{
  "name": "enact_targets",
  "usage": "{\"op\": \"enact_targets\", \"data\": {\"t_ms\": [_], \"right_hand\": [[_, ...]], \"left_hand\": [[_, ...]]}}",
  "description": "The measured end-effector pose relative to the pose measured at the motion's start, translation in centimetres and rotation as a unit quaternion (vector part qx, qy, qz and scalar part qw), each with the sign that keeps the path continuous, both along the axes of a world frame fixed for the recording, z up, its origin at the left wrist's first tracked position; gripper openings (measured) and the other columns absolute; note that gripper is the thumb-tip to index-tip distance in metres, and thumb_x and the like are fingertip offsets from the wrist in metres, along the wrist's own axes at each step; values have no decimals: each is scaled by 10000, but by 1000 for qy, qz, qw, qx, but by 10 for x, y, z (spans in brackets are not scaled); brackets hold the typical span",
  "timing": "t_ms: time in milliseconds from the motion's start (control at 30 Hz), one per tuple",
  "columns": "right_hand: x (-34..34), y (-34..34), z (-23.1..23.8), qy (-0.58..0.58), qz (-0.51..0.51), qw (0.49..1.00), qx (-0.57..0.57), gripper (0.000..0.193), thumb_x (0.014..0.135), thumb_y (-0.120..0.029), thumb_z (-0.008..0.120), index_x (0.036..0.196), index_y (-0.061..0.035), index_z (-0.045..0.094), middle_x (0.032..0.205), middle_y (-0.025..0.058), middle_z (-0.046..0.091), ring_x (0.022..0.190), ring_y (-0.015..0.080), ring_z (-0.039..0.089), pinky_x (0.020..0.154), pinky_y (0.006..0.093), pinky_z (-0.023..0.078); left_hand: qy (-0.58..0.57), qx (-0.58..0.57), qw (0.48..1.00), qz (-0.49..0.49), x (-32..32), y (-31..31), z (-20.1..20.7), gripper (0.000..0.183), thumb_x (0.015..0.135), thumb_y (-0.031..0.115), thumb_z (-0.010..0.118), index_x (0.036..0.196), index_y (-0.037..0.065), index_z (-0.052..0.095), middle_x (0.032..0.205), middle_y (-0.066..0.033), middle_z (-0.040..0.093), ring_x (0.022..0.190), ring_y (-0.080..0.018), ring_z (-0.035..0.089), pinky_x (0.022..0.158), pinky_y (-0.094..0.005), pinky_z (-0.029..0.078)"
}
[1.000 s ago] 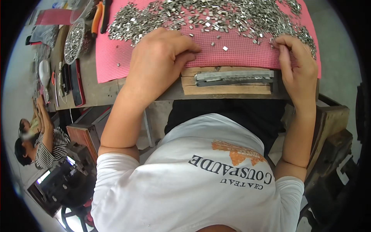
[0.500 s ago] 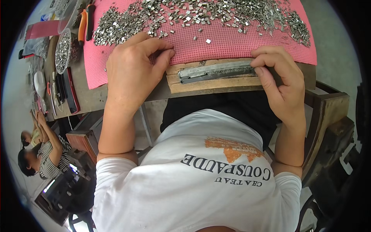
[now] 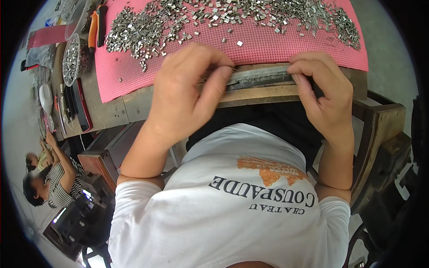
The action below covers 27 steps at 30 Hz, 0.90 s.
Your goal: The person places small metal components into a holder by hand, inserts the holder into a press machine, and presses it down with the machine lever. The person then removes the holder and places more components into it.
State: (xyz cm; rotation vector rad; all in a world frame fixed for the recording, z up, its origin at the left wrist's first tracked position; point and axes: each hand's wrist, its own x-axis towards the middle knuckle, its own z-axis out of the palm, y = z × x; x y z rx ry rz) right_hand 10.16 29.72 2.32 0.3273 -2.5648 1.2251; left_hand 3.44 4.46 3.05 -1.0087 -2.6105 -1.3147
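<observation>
At the near metal bar (image 3: 262, 77), our left hand (image 3: 185, 89) and right hand (image 3: 325, 91) pinch nearly closed; we cannot tell on what.

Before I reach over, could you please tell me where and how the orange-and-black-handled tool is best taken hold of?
Probably by both long handles, coming from the near side: they lie side by side, free ends pointing that way.
</observation>
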Motion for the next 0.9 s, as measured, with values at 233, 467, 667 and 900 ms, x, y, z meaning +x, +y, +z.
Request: {"op": "enact_targets", "data": {"t_ms": [233,467,667,900], "right_hand": [[0,8,6,64,40,991,106,241,783,42,739,1011,-33,761,1016,85,757,894,265,705,815,374,508],[3,14,2,66,4,995,77,299,796,57,732,1075,-44,774,1009,100,757,900,268,710,821,354,518],[0,20,3,78,-14,993,83,294,816,50,728,1087,-55,776,991,99,755,900,265,710,812,339,522],[-20,25,-4,87,-69,991,79,194,879,-24,730,1067,-57,768,902,85,735,800,254,677,757,342,507]], "left_hand": [[50,-34,997,-38,10,15,-6,84,831,-2,743,905,22,711,912,-93,714,832,-232,677,746,-322,515],[115,-47,992,-8,14,21,-9,128,765,58,759,856,107,683,837,-11,653,751,-226,633,725,-357,440],[193,-123,973,-11,18,25,-3,138,753,72,766,846,118,675,830,-9,648,722,-207,627,715,-351,441],[79,-113,990,-21,15,10,15,216,748,52,855,959,55,805,941,-69,766,796,-214,709,726,-305,506]]}}
